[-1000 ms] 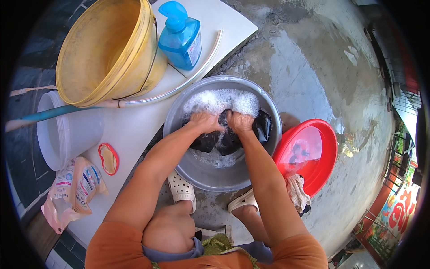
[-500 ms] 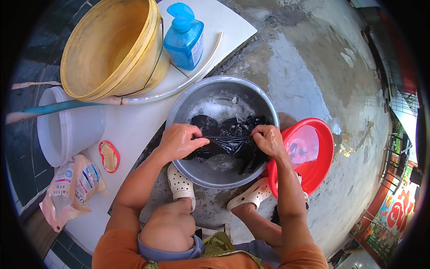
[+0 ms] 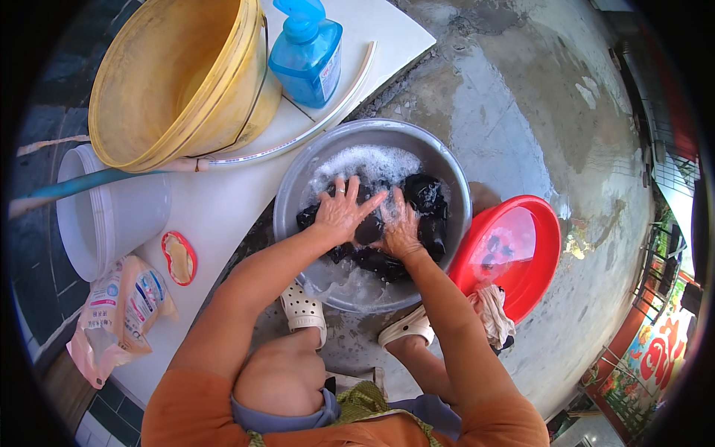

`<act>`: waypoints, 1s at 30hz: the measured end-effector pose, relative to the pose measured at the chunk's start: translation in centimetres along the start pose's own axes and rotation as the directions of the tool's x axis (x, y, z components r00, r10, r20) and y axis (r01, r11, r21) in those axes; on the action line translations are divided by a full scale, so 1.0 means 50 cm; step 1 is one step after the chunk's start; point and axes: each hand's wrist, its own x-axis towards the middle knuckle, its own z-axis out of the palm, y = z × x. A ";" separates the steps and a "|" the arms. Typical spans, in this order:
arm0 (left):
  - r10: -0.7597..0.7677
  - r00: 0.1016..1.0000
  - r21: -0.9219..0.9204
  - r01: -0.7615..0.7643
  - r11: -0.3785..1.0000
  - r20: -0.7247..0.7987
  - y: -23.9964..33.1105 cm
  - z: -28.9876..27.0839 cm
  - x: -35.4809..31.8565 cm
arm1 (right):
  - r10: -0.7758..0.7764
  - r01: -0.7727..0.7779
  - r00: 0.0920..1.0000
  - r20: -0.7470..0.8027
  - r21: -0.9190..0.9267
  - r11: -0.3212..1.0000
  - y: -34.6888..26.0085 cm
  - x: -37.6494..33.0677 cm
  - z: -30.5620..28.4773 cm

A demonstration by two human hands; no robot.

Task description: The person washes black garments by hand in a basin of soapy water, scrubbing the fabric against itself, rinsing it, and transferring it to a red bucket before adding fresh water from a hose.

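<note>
A round grey basin (image 3: 459, 257) stands in front of me with water and white foam (image 3: 376, 156) in it. Wet black cloth (image 3: 380, 262) lies bunched in the middle of the basin, partly under the water. My left hand (image 3: 341, 216) presses flat on the cloth's left part, fingers spread. Close beside it, my right hand (image 3: 400, 226) lies on the cloth too, its fingers apart and partly wet with suds. Neither hand grips the cloth.
A red basin (image 3: 553, 253) leans at the right, with pale crumpled cloth (image 3: 491, 314) by its edge. On the white ledge stand a yellow bucket (image 3: 253, 112), a blue bottle (image 3: 307, 63), a hose (image 3: 298, 141), a translucent bucket (image 3: 138, 212), a scrub brush (image 3: 179, 258) and a plastic bag (image 3: 123, 313).
Both hands have let go of the stretched black cloth, moved closer together and forward, and now press it down with spread fingers. The water and foam have been stirred.
</note>
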 end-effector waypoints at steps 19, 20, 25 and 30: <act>-0.312 0.926 -0.925 0.295 0.241 0.213 -0.086 0.006 -0.015 | 0.405 -0.141 0.914 0.025 0.956 0.258 -0.025 -0.009 -0.162; -0.314 0.939 -0.990 0.143 -0.023 0.143 -0.085 -0.008 -0.027 | 0.268 -0.152 0.963 0.003 0.830 0.536 -0.020 -0.026 -0.178; -0.156 0.987 -0.909 -0.033 -0.415 0.035 -0.082 -0.055 -0.082 | 0.115 -0.250 0.968 0.225 0.914 0.320 -0.036 -0.022 -0.245; -0.082 0.995 -0.959 0.034 -0.281 0.059 -0.040 -0.184 -0.114 | 0.216 -0.057 0.976 -0.034 0.915 0.399 -0.129 0.017 -0.226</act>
